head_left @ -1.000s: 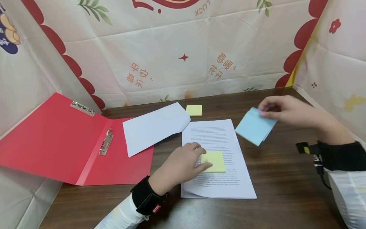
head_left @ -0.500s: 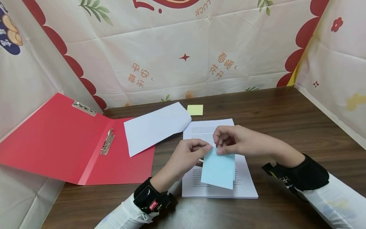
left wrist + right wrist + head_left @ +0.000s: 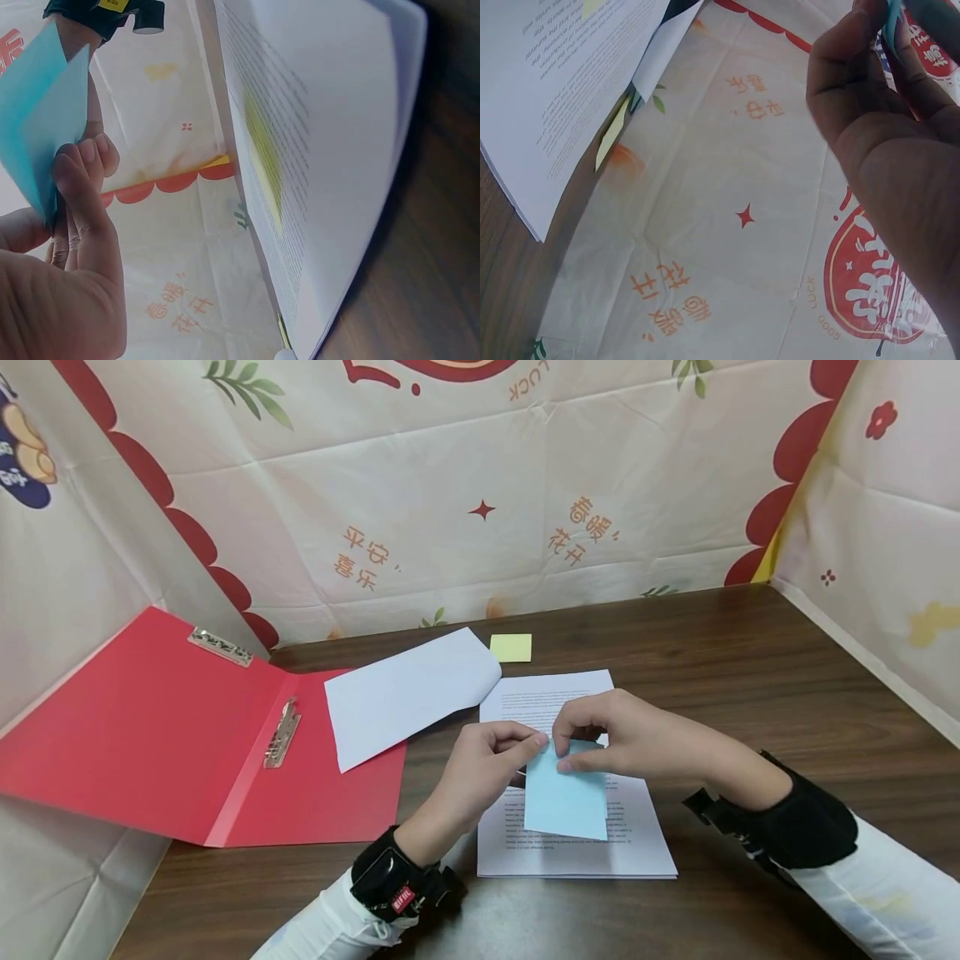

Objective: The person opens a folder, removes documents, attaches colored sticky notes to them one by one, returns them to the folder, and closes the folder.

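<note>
Blue sticky notes [image 3: 567,802] hang over a stack of printed sheets [image 3: 637,839]. My left hand [image 3: 487,764] pinches their upper left corner between thumb and fingers. At the top edge, my right hand [image 3: 622,735] grips them too, its thumb in front. In the left wrist view the blue notes [image 3: 45,112] show two layers spread apart at the far end and together near the left fingertips. Below the hands, a yellow sticky note [image 3: 262,157] lies on the printed page; the blue notes and hands hide it in the head view.
An open red folder [image 3: 150,727] with metal clips [image 3: 281,735] lies at the left. A turned-over white sheet [image 3: 408,697] extends across its right part. Another yellow sticky note [image 3: 511,647] sits behind the sheets on the wooden table [image 3: 750,652]. Printed cloth walls surround the table.
My right hand has brought the blue notes leftward from the table's right side over the sheets. My left hand has left the yellow note and taken hold of the blue notes' corner.
</note>
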### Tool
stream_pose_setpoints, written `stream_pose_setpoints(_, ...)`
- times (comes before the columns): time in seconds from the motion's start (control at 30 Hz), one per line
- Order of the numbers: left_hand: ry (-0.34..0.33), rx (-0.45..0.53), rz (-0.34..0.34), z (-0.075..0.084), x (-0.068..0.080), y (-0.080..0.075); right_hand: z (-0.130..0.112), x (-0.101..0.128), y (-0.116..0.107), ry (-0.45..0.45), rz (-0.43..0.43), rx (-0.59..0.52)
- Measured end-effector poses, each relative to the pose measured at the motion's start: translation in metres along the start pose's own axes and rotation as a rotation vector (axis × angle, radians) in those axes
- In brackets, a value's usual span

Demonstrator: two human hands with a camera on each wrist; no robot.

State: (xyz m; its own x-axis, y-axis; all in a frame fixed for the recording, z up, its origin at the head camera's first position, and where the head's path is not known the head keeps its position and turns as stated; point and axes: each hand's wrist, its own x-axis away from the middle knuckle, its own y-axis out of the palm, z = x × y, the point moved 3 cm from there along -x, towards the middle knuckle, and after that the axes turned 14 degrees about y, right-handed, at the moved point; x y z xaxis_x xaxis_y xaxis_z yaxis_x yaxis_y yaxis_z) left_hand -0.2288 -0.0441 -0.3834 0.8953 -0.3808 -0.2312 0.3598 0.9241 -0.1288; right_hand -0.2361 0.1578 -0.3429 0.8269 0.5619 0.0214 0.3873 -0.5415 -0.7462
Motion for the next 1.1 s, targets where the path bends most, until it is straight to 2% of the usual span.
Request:
stream_pose_setpoints(0.2,-0.017,-0.003,-0.004,-0.003,0.0,-0.001,-0.003,0.002,0.002,0.005,-0.019,0.063)
stream_pose_setpoints(0.37,-0.053,0.04,-0.028,-0.005,-0.001,-0.001,-0.006,0.006,0.003,0.036,-0.061,0.11)
stream_pose_setpoints(0.53,-0.079,0.084,-0.043,-0.007,-0.001,-0.002,-0.01,0.011,0.003,0.013,-0.085,0.14)
stream_pose_setpoints(0.7,-0.114,0.109,-0.031,-0.008,-0.002,-0.002,-0.015,0.014,0.004,-0.005,-0.037,0.197)
stream_pose_setpoints(0.87,-0.13,0.103,-0.008,-0.009,-0.002,-0.003,-0.022,0.018,0.005,-0.063,0.036,0.271)
stream_pose_setpoints(0.97,-0.116,0.082,0.011,-0.009,-0.004,-0.005,-0.027,0.021,0.006,-0.1,0.043,0.255)
stream_pose_setpoints(1.1,-0.072,0.01,0.062,-0.008,-0.009,-0.015,-0.035,0.024,0.002,-0.176,0.055,0.158)
